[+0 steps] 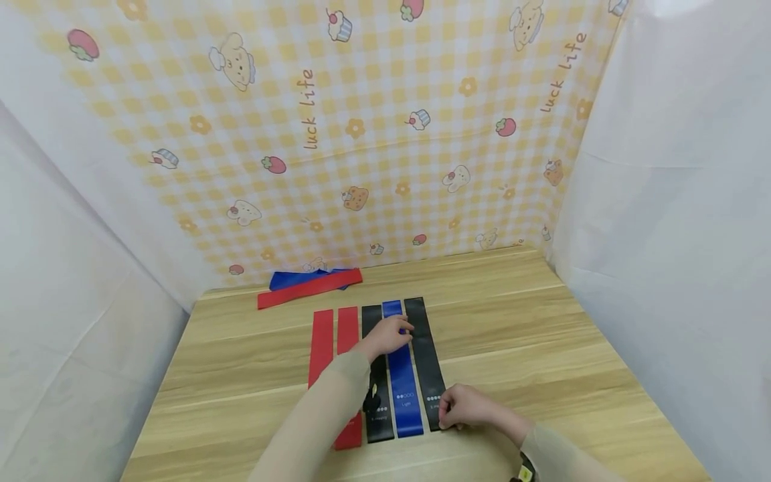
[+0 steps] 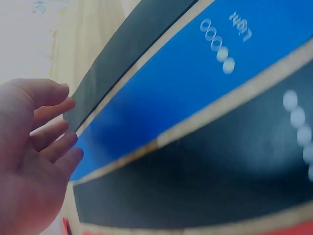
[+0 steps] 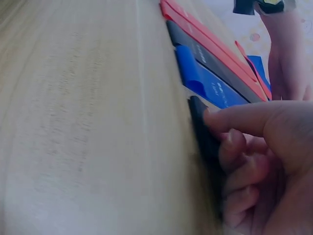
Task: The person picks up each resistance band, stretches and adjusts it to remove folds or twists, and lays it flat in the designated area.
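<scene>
Left sleeve [image 1: 313, 418], black band [image 1: 425, 348] against right fingers [image 3: 247, 177]

Bench [image 1: 512, 321]: grained wood
Row: two red bands [image 1: 322, 338], left black band [image 1: 380, 428], blue band [image 1: 400, 375], right black band [image 1: 424, 348]
Far left: red strip [image 1: 310, 288] over blue strip [image 1: 284, 280]

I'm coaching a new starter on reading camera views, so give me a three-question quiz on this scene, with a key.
1. Multiple choice: what is the right hand touching?
A: the wall cloth
B: the rightmost black band
C: the left hand

2. True or false: the blue band between the black ones is printed with the word "Light".

3. Fill in: near the far edge of the table, a red band lies across ____ material.

Key: 1. B; 2. True; 3. blue.
</scene>
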`<state>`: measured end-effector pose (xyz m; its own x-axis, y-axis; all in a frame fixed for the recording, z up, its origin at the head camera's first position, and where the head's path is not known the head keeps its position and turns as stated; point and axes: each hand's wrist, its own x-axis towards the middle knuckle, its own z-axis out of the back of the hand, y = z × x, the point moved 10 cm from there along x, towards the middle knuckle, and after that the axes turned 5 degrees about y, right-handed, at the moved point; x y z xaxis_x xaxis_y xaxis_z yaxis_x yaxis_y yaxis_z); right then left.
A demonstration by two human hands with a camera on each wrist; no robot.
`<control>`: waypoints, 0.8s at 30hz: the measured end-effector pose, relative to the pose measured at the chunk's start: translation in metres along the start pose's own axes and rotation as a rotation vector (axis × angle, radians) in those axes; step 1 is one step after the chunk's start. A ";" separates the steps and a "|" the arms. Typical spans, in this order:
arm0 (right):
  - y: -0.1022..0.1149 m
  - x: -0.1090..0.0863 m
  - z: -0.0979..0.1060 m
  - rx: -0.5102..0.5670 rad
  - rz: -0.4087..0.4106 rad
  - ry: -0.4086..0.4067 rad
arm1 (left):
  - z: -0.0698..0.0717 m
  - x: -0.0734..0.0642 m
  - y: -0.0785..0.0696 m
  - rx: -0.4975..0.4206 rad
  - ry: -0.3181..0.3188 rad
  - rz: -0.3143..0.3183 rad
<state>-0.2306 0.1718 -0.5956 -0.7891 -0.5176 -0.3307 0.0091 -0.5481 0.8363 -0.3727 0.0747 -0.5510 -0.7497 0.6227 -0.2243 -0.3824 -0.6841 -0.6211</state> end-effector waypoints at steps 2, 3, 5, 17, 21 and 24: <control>0.004 0.001 0.003 0.012 0.001 0.019 | 0.011 -0.005 0.006 0.002 -0.032 -0.008; 0.007 0.002 0.005 0.016 0.007 0.023 | 0.017 -0.009 0.009 -0.011 -0.043 -0.001; 0.012 0.005 0.011 0.031 0.015 0.025 | 0.031 -0.018 0.019 -0.044 -0.076 0.014; 0.058 0.072 0.065 -0.060 0.037 -0.039 | 0.092 -0.082 0.109 -0.247 -0.308 0.145; 0.075 0.108 0.083 -0.094 0.085 -0.098 | 0.113 -0.104 0.134 -0.248 -0.370 0.160; 0.088 0.133 0.093 -0.161 0.108 -0.163 | 0.125 -0.120 0.154 -0.240 -0.398 0.193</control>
<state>-0.3920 0.1161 -0.5256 -0.8670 -0.4728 -0.1574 0.1857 -0.5997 0.7784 -0.4092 -0.1532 -0.5256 -0.9604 0.2678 -0.0774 -0.1161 -0.6367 -0.7623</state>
